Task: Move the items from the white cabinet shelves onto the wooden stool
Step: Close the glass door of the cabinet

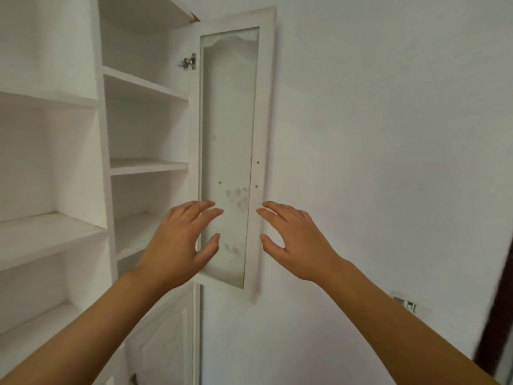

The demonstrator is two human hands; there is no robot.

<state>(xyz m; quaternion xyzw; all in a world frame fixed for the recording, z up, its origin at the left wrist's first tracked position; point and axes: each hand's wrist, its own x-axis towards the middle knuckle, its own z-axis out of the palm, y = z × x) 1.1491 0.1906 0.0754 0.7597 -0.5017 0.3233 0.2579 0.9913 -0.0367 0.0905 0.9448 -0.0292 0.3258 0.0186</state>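
Hands raised, left hand (181,240) and right hand (295,240) fingers spread apart, holding nothing; glass door (230,151) between fingertips; visible cabinet shelves (147,165) bare, handling unjudgeable.

No readable text anywhere in view.

The only candidate is a small white wall plate (405,300) with dark marks, low on the wall, down and to the right of the open white-framed glass cabinet door (229,151); the marks are too blurred to read. The door's glass carries smudges only, and its frame two small dark holes, no lettering.
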